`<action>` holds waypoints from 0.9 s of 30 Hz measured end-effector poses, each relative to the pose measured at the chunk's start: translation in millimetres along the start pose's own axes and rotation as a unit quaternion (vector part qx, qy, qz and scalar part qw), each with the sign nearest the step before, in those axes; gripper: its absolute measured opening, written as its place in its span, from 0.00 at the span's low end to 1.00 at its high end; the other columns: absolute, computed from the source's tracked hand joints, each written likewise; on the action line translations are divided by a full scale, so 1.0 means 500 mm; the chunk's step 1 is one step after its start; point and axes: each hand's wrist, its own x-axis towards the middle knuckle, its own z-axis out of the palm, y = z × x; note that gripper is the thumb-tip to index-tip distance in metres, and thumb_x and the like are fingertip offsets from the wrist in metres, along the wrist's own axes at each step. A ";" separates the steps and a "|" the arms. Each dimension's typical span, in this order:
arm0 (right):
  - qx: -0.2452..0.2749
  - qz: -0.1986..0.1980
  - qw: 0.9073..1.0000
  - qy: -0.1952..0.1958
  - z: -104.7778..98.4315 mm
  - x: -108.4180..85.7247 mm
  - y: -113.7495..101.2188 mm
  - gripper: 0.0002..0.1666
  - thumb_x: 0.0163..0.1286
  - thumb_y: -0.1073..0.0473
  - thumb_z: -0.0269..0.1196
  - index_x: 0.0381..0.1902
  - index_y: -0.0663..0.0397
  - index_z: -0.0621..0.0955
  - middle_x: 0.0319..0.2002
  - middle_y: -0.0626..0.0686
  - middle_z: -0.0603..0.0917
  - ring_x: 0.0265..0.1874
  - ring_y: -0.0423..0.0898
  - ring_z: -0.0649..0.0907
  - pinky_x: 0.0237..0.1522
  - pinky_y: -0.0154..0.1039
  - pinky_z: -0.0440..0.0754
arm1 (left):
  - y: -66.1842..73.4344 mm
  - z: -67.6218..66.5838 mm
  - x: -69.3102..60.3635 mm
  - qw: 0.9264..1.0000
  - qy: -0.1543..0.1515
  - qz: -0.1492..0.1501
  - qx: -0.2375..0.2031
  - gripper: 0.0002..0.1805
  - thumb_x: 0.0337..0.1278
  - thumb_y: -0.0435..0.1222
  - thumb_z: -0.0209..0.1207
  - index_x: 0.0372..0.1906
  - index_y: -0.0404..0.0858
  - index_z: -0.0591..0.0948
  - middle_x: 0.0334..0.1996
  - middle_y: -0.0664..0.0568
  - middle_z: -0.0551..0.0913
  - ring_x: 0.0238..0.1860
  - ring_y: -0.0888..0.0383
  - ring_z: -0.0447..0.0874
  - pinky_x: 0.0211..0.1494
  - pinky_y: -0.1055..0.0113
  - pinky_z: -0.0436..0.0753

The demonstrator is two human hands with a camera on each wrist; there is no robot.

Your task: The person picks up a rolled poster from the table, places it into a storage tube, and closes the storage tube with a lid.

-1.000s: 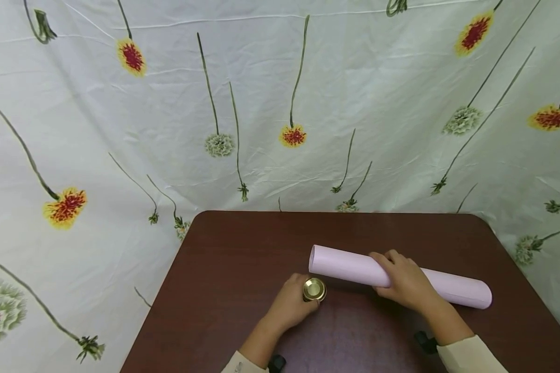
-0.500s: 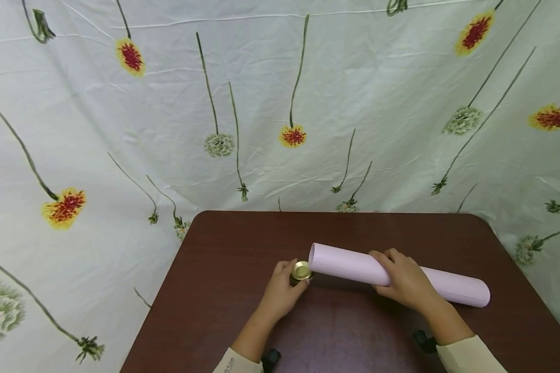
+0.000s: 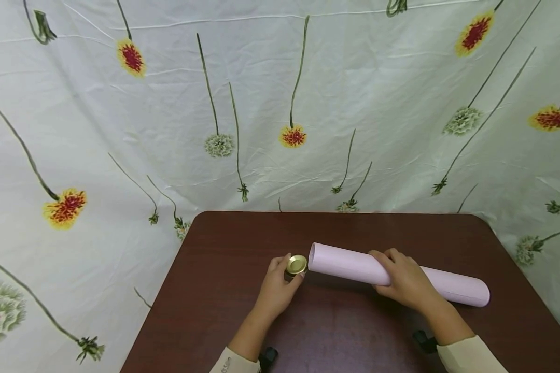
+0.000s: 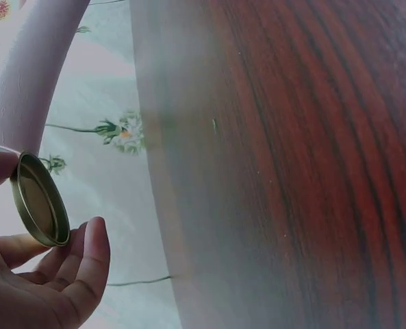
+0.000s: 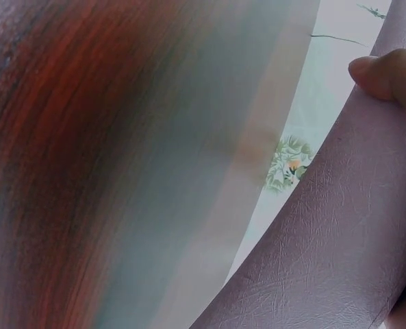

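Note:
My left hand [image 3: 275,290] pinches a round gold metal lid [image 3: 296,264] between thumb and fingers, just beside the left end of a pale pink tube [image 3: 345,262]. In the left wrist view the shallow lid [image 4: 42,199] stands tilted on its edge close to the tube [image 4: 24,75]; whether they touch I cannot tell. My right hand [image 3: 406,280] grips the tube near its middle, thumb on the near side and fingers over the far side. The right wrist view shows the tube's creased, leathery surface [image 5: 326,240] with a digit [image 5: 387,75] lying on it.
Under both hands is a dark reddish-brown table [image 3: 242,233] with rounded far corners. A white cloth [image 3: 177,103] printed with flowers hangs behind it and along its sides. Black straps [image 3: 424,342] show at the wrists.
My left hand has moved the gold lid left and away from me, to beside the tube's open end, and the lid has tipped. The right hand and the tube have hardly moved.

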 end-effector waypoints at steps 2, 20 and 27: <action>0.001 0.000 1.000 -0.001 0.000 0.000 0.000 0.44 0.48 0.51 0.79 0.64 0.49 0.76 0.42 0.55 0.81 0.33 0.51 0.82 0.38 0.53 0.79 | 0.000 -0.002 0.001 1.000 0.003 0.001 -0.005 0.37 0.63 0.46 0.64 0.73 0.34 0.70 0.63 0.43 0.75 0.38 0.61 0.78 0.43 0.68 0.79; 0.006 -0.003 1.000 -0.006 0.001 0.000 -0.009 0.44 0.48 0.51 0.80 0.64 0.49 0.77 0.42 0.54 0.80 0.33 0.49 0.81 0.39 0.52 0.80 | -0.006 -0.020 0.004 0.993 0.055 -0.023 -0.104 0.35 0.55 0.51 0.71 0.68 0.47 0.75 0.61 0.50 0.80 0.46 0.52 0.83 0.43 0.68 0.82; 0.006 -0.007 1.000 -0.008 0.008 -0.002 -0.009 0.46 0.48 0.50 0.80 0.65 0.49 0.76 0.42 0.54 0.81 0.35 0.50 0.82 0.41 0.54 0.80 | -0.005 -0.020 0.007 0.988 0.054 -0.028 -0.141 0.34 0.54 0.53 0.71 0.65 0.49 0.76 0.60 0.52 0.82 0.55 0.53 0.85 0.51 0.61 0.84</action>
